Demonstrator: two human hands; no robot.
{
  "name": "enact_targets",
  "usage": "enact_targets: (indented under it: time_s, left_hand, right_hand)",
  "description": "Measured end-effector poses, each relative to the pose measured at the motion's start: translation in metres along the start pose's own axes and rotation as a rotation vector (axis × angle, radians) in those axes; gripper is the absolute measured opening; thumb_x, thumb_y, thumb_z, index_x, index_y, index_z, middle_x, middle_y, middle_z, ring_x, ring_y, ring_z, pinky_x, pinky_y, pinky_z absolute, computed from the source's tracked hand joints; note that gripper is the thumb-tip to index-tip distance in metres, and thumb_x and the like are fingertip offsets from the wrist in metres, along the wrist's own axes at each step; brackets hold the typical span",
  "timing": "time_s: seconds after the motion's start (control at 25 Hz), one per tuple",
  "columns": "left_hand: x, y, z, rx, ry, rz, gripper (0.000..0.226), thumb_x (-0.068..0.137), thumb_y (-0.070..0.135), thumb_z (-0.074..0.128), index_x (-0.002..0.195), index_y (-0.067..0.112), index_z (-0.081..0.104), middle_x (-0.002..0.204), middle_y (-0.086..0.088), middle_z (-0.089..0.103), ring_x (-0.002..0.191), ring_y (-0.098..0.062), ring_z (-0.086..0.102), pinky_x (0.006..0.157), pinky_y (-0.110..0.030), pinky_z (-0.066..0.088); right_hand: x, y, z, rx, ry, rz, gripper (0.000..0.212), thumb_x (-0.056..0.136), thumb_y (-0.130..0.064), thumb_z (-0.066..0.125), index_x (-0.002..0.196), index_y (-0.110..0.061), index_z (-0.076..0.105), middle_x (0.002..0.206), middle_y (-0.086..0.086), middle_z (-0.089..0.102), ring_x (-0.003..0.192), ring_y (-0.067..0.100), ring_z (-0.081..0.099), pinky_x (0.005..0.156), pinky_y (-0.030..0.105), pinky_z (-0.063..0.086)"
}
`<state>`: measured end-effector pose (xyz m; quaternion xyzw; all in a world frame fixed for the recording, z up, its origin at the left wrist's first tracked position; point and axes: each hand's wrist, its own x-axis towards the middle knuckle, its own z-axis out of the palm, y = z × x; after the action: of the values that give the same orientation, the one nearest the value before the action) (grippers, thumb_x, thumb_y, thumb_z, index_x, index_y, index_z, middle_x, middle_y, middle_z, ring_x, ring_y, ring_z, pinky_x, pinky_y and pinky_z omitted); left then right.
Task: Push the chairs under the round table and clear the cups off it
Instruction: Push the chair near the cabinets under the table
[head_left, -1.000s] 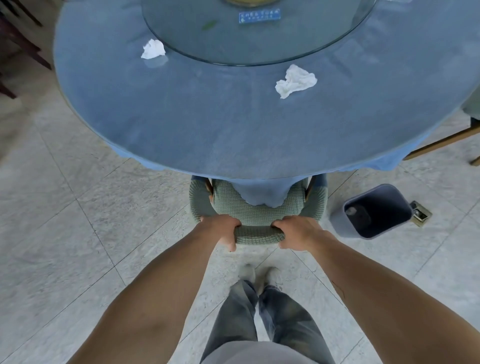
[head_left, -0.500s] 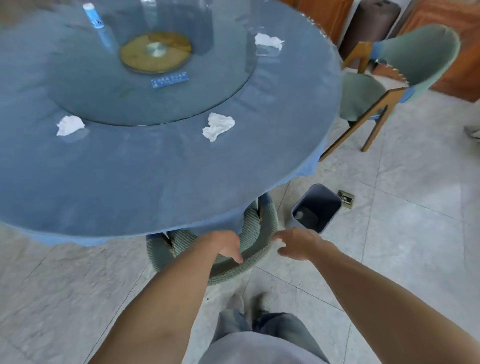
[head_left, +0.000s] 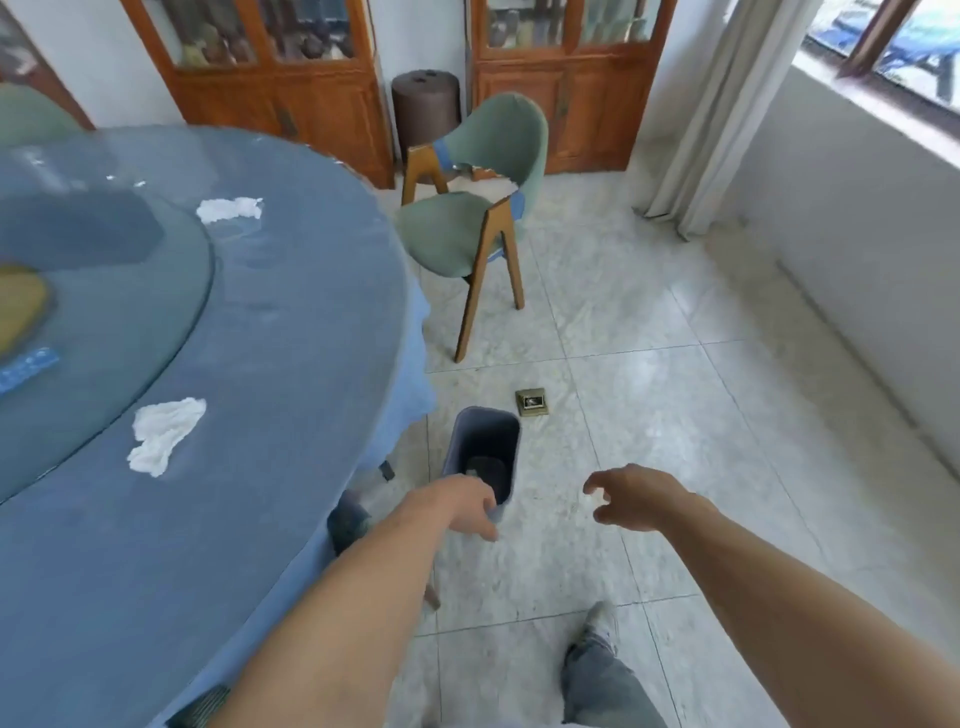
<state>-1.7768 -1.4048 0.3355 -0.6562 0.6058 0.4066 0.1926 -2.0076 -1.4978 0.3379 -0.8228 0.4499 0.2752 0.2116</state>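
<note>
The round table (head_left: 249, 322) with its blue cloth fills the left side, a glass turntable (head_left: 119, 291) at its middle. A green chair (head_left: 467, 228) with wooden legs stands pulled out beyond the table's right edge. Only a dark corner of the chair (head_left: 348, 519) under the table shows below the cloth. My left hand (head_left: 467, 506) hangs in the air with loose fingers, holding nothing, in front of a bin. My right hand (head_left: 631, 499) is out to the right, fingers loosely curled and empty. No cups show on the table.
A grey bin (head_left: 485, 441) stands on the tiled floor beside the table, a brass floor socket (head_left: 531, 402) just beyond it. Crumpled white tissues (head_left: 163, 434) (head_left: 228, 208) lie on the cloth. Wooden cabinets (head_left: 291, 78) and a dark round stool (head_left: 426, 104) line the far wall.
Both hands have let go of the chair back pushed under the table and now hang free. My view has swung right toward the pulled-out green chair.
</note>
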Motion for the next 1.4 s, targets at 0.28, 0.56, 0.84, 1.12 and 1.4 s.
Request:
enact_targets:
  time_s: [0.28,0.56,0.84,1.12,1.4]
  left_hand:
    - [0.109,0.131,-0.097,0.028,0.052,0.021,0.063,0.088,0.058,0.057,0.142,0.026,0.049,0.146,0.0,0.048,0.128,-0.023,0.049,0.099,-0.033,0.043]
    - [0.176,0.213,-0.178,0.034,0.074,0.061,0.064,0.09,0.058,0.056,0.145,0.028,0.044,0.149,0.001,0.044,0.131,-0.02,0.046,0.102,-0.031,0.041]
    - [0.27,0.222,-0.259,0.079,0.058,0.056,0.059,0.088,0.058,0.056,0.138,0.029,0.051,0.139,0.001,0.052,0.12,-0.019,0.053,0.097,-0.033,0.046]
    - [0.384,0.219,-0.393,0.079,0.066,0.071,0.059,0.092,0.055,0.053,0.145,0.03,0.043,0.143,-0.001,0.049,0.125,-0.022,0.051,0.1,-0.036,0.045]
    - [0.469,0.225,-0.509,0.076,0.06,0.106,0.058,0.093,0.053,0.053,0.145,0.028,0.043,0.144,-0.002,0.049,0.126,-0.022,0.051,0.099,-0.035,0.045]
  right_hand:
    - [0.023,0.161,-0.049,0.124,0.091,0.121,0.043,0.09,-0.041,0.055,0.134,-0.038,0.052,0.127,-0.004,0.061,0.112,0.019,0.061,0.085,0.03,0.048]
    - [0.058,0.265,-0.105,0.165,0.11,0.157,0.044,0.089,-0.045,0.057,0.132,-0.038,0.055,0.124,-0.006,0.063,0.11,0.018,0.062,0.081,0.03,0.047]
    - [0.14,0.314,-0.168,0.171,0.117,0.141,0.043,0.09,-0.046,0.056,0.132,-0.037,0.055,0.125,-0.006,0.063,0.11,0.018,0.062,0.078,0.029,0.045]
    - [0.261,0.361,-0.277,0.169,0.101,0.18,0.042,0.09,-0.045,0.055,0.132,-0.038,0.055,0.126,-0.006,0.063,0.111,0.018,0.062,0.079,0.029,0.045]
    - [0.369,0.389,-0.379,0.165,0.134,0.136,0.041,0.091,-0.043,0.054,0.131,-0.039,0.055,0.127,-0.005,0.063,0.112,0.018,0.061,0.082,0.029,0.045]
